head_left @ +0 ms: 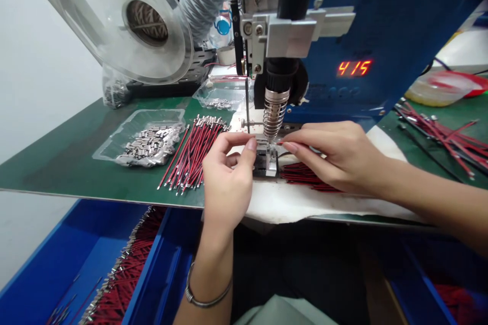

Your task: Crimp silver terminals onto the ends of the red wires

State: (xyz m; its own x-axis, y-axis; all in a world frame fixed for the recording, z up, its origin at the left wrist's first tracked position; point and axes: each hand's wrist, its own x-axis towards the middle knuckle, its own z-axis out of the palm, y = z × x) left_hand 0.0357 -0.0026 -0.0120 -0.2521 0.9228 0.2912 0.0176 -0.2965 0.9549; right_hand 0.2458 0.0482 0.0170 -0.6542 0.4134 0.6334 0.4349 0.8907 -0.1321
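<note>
Both of my hands meet at a small metal fixture (267, 162) below the spring-wrapped tip (276, 109) of a soldering machine (343, 35). On the fixture's left side, my left hand (232, 177) has thumb and forefinger pinched together; whatever lies between them is too small to make out. From the right, my right hand (339, 157) pinches a thin red wire (281, 143) close to the tip. Under that hand lies a bundle of red and black wires (305, 176) on a white cloth (297, 203).
Left of the fixture lie a pile of red-black wires with metal ends (196, 155) and a clear tray of small metal connectors (152, 144). A clear reel (122, 20) hangs above. Blue bins (99, 233) with wires sit below the table edge. More wires (442, 132) lie at right.
</note>
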